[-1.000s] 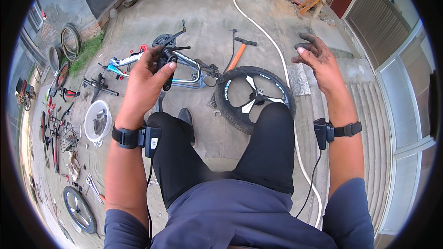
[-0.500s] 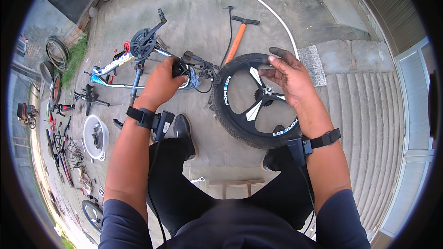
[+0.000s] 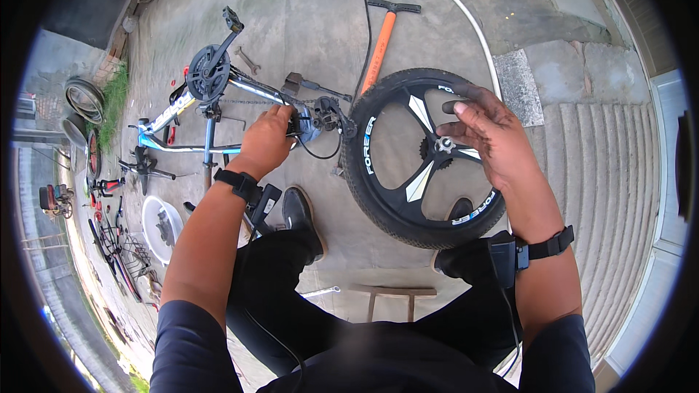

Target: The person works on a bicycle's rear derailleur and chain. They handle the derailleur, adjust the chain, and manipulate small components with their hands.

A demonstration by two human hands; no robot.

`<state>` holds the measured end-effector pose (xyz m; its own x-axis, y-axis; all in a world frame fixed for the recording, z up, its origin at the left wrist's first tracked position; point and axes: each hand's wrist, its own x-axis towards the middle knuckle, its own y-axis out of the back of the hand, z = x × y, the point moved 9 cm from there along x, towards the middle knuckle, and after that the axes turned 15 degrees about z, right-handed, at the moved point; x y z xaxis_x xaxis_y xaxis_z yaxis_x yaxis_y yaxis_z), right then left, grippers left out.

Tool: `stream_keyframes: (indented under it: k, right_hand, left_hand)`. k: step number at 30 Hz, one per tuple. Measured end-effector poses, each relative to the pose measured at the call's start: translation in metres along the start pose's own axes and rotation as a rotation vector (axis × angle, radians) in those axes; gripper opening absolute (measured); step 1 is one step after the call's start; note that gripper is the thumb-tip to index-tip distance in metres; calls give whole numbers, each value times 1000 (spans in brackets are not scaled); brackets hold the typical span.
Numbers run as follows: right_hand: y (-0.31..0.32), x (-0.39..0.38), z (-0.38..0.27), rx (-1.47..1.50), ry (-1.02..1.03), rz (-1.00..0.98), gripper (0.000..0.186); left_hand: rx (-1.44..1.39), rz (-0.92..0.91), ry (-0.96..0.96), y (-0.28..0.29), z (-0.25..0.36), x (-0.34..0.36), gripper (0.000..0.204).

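The bicycle frame [image 3: 240, 88], blue and white with a black chainring [image 3: 209, 73], lies to the left. My left hand [image 3: 271, 137] is closed round its rear end, next to a black cable and the rear derailleur [image 3: 329, 118]. What exactly sits under the fingers is partly hidden. A wheel [image 3: 370, 204] with a black tyre and black-and-white spokes lies flat in front of my right foot. Over its upper right side hovers my right hand [image 3: 496, 135], fingers loosely bent and apart, fingertips blackened. I see nothing held in it.
An orange floor pump [image 3: 381, 51] lies beyond the wheel, beside a white hose [image 3: 466, 11]. One wrench [image 3: 247, 60] rests near the crank. A white basin [image 3: 156, 229] and scattered bicycle parts are at left. Ridged concrete [image 3: 582, 196] runs along the right; a wooden stool [image 3: 393, 293] stands below.
My right hand has shifted slightly right relative to the wheel hub, with its fingers lower. The wrench beside the crank now shows. My left hand stays at the frame's rear end.
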<state>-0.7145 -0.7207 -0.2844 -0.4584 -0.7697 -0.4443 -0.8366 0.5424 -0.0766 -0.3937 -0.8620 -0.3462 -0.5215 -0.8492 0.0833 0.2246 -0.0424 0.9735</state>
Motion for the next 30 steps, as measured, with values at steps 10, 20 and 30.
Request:
stream_keyframes:
  k: [10, 20, 30]
  right_hand:
    - [-9, 8, -24, -17, 79, -11, 52]
    - [-14, 16, -22, -37, 62, 0, 52]
    - [-6, 17, -27, -128, 119, -12, 52]
  left_hand:
    - [103, -117, -109, -44, -10, 9, 48]
    - [165, -151, -219, -52, 4, 19, 46]
    - [209, -132, -314, -52, 11, 23, 37]
